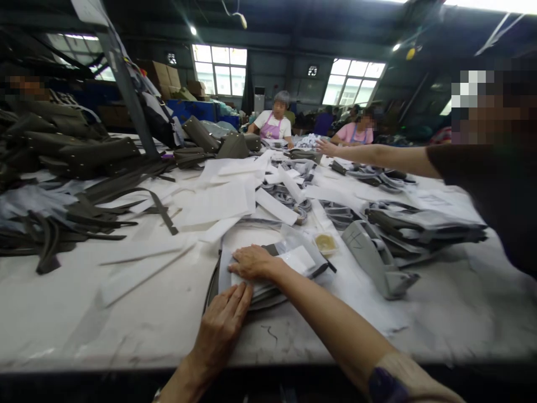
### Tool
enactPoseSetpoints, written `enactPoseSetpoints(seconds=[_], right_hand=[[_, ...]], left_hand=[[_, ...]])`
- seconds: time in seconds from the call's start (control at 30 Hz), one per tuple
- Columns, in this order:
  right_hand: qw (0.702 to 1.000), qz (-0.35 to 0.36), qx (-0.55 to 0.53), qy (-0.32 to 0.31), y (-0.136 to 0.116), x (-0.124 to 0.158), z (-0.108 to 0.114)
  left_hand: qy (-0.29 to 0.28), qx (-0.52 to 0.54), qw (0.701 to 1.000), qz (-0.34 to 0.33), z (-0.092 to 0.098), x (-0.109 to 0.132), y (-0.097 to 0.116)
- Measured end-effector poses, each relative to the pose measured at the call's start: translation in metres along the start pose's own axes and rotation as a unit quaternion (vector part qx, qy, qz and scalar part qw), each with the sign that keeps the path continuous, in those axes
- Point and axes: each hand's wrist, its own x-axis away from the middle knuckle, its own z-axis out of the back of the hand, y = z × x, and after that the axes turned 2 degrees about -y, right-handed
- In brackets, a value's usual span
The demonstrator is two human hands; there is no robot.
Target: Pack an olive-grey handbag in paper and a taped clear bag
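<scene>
In front of me on the table lies a flat dark grey bag [272,302], partly covered by thin white sheeting and clear plastic. My right hand [254,262] rests on top of it, palm down with the fingers stretched out to the left. Nearer the table's front edge, my left hand [224,316] touches the bag's near left side, its fingers straight and close together. A white rectangular piece [298,258] sits on the bag, right of my right hand. Beyond its right corner is a small clear tray with something yellow [325,243] in it.
A grey tape dispenser [369,257] and stacked dark bags [423,232] stand at right. White foam sheets [213,201] spread beyond the bag; dark straps [46,235] lie at left. At right a co-worker's arm [381,157] reaches over the table [138,330]; others sit behind.
</scene>
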Motion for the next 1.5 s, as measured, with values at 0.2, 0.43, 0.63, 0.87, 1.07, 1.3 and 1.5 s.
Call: enactPoseSetpoints(seconds=[0.2, 0.43, 0.63, 0.87, 1.07, 1.3, 1.5], right_hand=[[0.982, -0.017, -0.157, 0.109, 0.009, 0.01, 0.004], [0.896, -0.1, -0.27, 0.339, 0.063, 0.098, 0.018], [0.872, -0.316, -0.141, 0.347, 0.149, 0.173, 0.037], [0.908, -0.379, -0.031, 0.177, 0.172, 0.169, 0.017], [0.902, -0.374, -0.029, 0.214, 0.165, 0.166, 0.033], [0.884, -0.368, -0.003, 0.289, 0.133, 0.229, 0.021], [0.858, -0.436, 0.027, 0.269, 0.14, 0.265, -0.022]], left_hand=[[0.02, -0.007, 1.0, -0.019, -0.002, 0.002, -0.005], [0.036, 0.002, 0.999, 0.005, -0.003, 0.003, -0.001], [0.026, -0.015, 1.0, -0.011, -0.004, 0.005, -0.005], [0.007, -0.03, 0.999, -0.038, -0.007, 0.011, -0.011], [0.016, -0.027, 0.999, -0.026, -0.008, 0.006, -0.007], [0.018, -0.018, 0.999, -0.021, -0.004, 0.004, -0.004], [0.025, -0.026, 0.999, -0.024, -0.003, 0.0, -0.003]])
